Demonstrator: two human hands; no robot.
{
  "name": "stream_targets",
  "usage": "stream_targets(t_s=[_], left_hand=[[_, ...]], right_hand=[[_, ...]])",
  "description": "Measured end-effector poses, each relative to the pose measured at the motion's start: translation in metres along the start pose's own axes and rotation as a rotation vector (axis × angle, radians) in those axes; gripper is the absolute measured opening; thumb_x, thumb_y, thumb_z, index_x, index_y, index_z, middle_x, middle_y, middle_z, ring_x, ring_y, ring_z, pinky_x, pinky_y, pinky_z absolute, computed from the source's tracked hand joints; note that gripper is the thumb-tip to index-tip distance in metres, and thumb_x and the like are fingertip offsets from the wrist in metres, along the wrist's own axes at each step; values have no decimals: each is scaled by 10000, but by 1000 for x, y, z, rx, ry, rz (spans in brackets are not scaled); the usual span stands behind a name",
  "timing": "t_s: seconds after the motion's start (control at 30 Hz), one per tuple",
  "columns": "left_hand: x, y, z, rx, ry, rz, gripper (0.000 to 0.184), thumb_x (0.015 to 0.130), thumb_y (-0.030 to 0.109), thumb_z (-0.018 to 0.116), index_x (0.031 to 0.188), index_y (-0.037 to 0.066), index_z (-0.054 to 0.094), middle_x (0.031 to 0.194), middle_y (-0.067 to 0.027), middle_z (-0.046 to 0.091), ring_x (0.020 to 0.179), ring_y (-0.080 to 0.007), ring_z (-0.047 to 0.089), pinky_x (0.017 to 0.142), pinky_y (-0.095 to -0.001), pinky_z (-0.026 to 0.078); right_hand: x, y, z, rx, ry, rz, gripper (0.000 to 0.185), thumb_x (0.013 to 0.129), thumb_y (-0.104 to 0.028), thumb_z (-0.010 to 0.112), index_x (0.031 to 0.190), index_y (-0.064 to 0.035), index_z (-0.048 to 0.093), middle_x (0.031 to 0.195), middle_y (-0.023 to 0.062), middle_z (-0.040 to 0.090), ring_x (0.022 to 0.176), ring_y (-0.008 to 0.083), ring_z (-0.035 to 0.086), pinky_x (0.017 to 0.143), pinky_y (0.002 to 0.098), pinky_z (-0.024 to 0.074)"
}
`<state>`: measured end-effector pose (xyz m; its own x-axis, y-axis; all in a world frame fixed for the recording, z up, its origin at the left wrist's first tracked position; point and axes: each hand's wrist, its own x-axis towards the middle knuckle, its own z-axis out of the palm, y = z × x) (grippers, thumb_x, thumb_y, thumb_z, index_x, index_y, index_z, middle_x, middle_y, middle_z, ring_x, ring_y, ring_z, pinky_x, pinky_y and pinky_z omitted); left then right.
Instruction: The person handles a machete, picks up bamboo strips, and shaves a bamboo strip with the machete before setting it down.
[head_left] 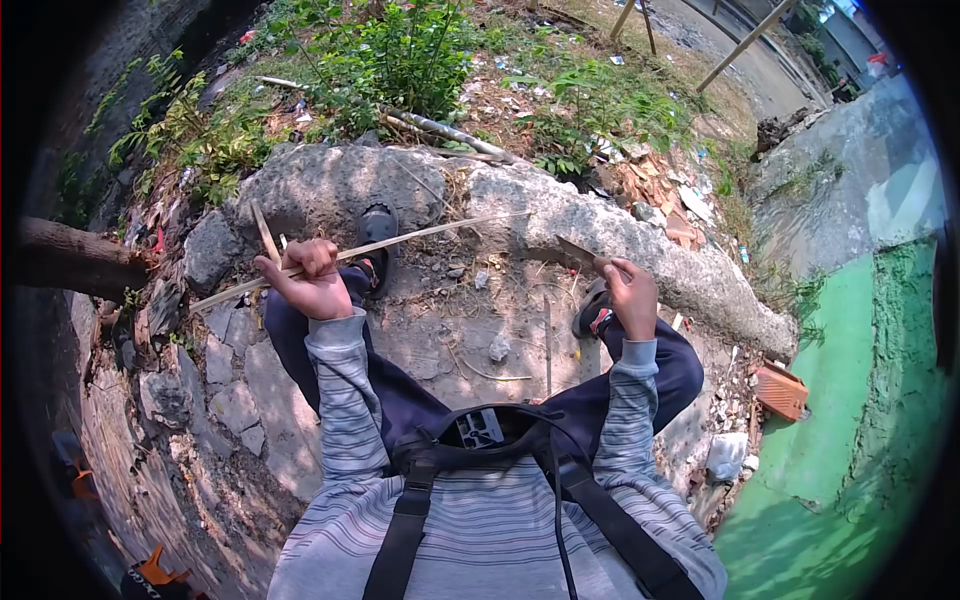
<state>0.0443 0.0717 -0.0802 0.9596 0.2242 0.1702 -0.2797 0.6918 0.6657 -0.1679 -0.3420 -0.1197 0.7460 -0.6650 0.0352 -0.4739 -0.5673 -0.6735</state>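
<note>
My left hand [310,282] is closed around a long, thin pale strip [420,233], which slants up to the right across the space before my knees. A shorter pale piece [266,234] sticks up beside that hand. Apart from the strip, on the right, my right hand [630,293] grips a small knife [577,251], its dark blade pointing up and to the left. The strip's right end [527,213] lies in front of the concrete edge, left of the blade.
A rough concrete ledge [620,228] curves ahead, with plants [415,60] and litter beyond. My dark shoes [378,225] rest on broken ground. At the left is a trunk [80,258]; at the right are an orange brick [781,391] and green paving [815,460].
</note>
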Motion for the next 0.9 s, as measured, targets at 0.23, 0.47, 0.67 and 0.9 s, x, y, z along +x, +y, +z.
stream_targets(t_s=[0.23,0.47,0.67,0.9], left_hand=[[6,-4,-4,114,106,-12,660,1036,673,372,645,145,307,545,37,206,517,-117,217,589,-309,278],[7,-8,-4,124,132,6,652,1052,652,346,635,154,298,530,36,205,497,-115,203,575,-307,278],[11,-11,-12,119,98,-3,656,1056,651,328,631,152,286,531,34,200,502,-123,201,583,-322,287],[1,3,-16,44,-118,-79,605,1062,607,363,696,126,349,622,9,277,593,-139,302,684,-341,341]], right_hand=[[69,-26,29,-106,-33,158,410,859,-380,735,1100,-51,775,1031,230,742,976,371,734,888,426,564],[132,-44,52,-37,-128,140,286,911,-273,710,1064,-45,788,733,94,748,571,147,696,550,303,566],[154,-37,71,94,-185,121,367,778,-296,780,1018,-19,798,733,136,749,609,200,727,667,341,588],[161,-24,65,132,-291,239,348,784,-201,810,1076,-15,772,810,122,760,613,171,730,597,316,600]])
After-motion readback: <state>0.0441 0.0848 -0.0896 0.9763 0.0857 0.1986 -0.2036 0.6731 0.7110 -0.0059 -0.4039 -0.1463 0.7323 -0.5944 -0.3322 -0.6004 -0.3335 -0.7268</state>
